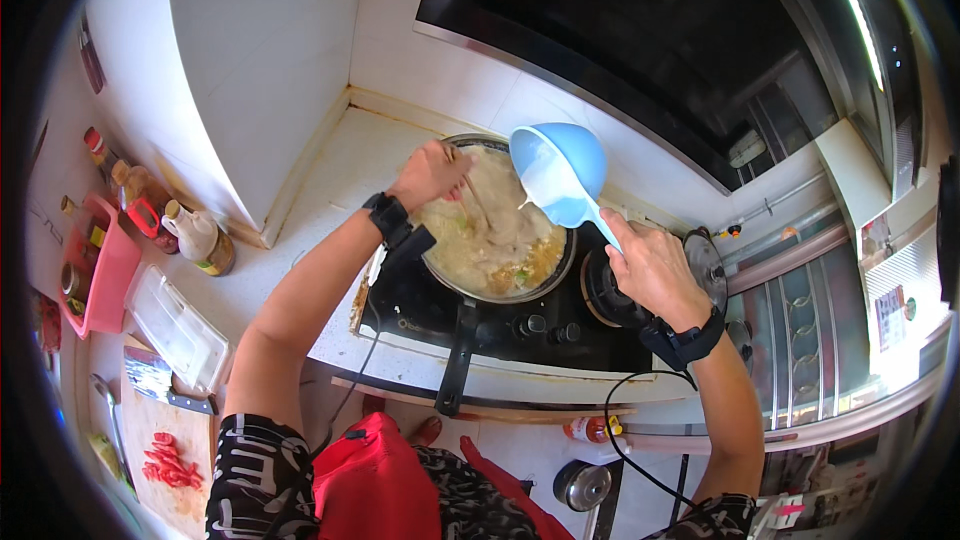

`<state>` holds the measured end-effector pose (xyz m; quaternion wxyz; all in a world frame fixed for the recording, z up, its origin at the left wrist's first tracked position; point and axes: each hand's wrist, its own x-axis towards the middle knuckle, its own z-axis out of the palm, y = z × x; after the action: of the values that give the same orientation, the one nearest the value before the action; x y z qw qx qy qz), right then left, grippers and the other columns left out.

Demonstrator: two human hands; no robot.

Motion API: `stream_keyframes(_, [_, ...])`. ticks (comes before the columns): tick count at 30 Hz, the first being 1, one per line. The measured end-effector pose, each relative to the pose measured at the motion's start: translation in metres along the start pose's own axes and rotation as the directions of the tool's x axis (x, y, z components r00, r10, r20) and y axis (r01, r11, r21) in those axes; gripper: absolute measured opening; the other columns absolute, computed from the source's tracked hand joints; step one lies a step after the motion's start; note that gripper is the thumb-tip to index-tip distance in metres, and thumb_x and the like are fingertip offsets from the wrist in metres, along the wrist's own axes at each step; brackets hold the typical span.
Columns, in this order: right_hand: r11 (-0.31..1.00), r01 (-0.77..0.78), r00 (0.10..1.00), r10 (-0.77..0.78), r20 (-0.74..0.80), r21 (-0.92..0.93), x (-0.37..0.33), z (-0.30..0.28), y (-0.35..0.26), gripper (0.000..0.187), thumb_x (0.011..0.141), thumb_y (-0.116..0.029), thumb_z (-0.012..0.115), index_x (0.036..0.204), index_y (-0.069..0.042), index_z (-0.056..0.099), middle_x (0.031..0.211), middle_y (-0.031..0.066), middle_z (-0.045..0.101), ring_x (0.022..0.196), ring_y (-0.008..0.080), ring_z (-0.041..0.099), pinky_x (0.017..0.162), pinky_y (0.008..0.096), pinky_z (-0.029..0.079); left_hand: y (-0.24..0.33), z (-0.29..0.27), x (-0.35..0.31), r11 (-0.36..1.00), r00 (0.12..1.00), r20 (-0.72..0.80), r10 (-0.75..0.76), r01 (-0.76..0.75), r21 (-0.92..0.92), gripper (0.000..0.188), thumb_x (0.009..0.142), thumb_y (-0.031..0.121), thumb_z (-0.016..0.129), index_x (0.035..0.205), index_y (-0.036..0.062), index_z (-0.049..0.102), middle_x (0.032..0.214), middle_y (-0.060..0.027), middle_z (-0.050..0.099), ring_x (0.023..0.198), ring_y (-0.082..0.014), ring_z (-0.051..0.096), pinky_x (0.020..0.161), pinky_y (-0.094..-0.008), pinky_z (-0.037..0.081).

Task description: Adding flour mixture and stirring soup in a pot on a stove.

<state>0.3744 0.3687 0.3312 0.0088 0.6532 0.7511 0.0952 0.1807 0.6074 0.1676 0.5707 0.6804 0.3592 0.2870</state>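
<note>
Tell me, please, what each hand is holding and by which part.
The right hand holds a light-blue dipper by its handle; the left hand holds wooden chopsticks by their upper part.

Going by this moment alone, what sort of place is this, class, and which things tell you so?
A kitchen, probably in a home: a wide pan of food sits on a black stove, and red slices lie on a cutting board near a knife.

White kitchen counter (350,152), black glass-topped gas hob (415,310) along its front edge, toward the left edge — pink plastic basket (106,285), clear rectangular plastic container (178,325), pale wooden cutting board (155,408)
</note>
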Motion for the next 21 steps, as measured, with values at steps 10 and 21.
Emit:
stream_keyframes(10, [0.991,0.030,0.999,-0.031,-0.005,-0.130,-0.013,0.005,-0.007,0.043,0.083,-0.007,0.060,0.125,0.000,0.054,0.077,0.0170,0.063,0.064,0.0351,0.063,0.058,0.0452,0.051,-0.001,0.019,-0.015,0.990,0.983,0.184,0.023,0.003,-0.138,0.041,0.095,0.032,0.061,0.083,-0.0072,0.064,0.072,-0.0129,0.067,0.058,-0.0171,0.067,0.053,-0.0291,0.056])
stream_keyframes(21, [0.992,-0.022,0.999,0.027,0.037,-0.124,-0.022,0.008,-0.012,0.046,0.085,-0.009,0.063,0.129,-0.004,0.051,0.083,0.0181,0.064,0.069,0.0384,0.063,0.059,0.0466,0.051,0.012,0.020,-0.021,0.998,0.989,0.135,-0.058,0.052,0.048,0.042,0.095,0.033,0.060,0.084,-0.0065,0.065,0.072,-0.0124,0.068,0.061,-0.0155,0.067,0.056,-0.0277,0.057])
